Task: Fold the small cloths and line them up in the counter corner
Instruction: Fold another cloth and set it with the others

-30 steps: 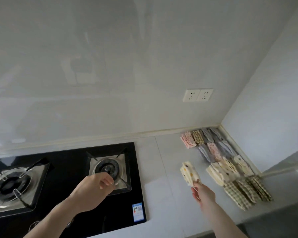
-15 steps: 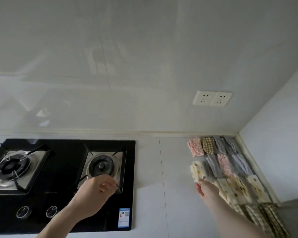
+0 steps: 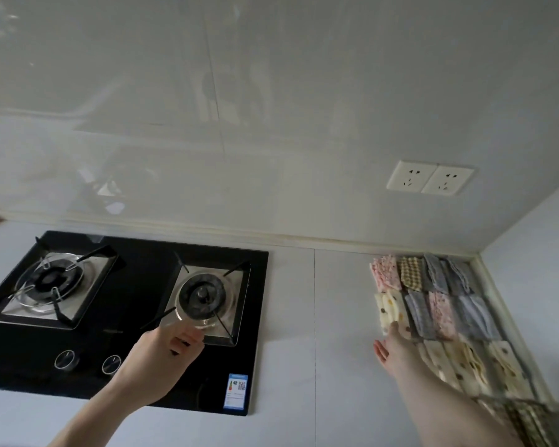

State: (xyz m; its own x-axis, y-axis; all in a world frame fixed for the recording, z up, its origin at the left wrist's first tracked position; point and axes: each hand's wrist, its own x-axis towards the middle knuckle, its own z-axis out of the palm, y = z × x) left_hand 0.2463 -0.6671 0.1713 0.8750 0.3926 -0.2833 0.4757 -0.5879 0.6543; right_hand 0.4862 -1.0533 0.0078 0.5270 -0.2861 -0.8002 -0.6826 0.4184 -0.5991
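Right hand – fingers straight, resting on cream dotted cloth in cloth rows (desk corner). Left hand over stove – fingers loosely curled, holding nothing.

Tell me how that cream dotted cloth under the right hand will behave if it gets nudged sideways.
The cream dotted cloth is a soft folded bundle, so it would probably bunch or unfold rather than slide as one piece. It looks light, and the counter looks smooth, so the right hand should shift it easily. It abuts the grey cloth, which may move too.
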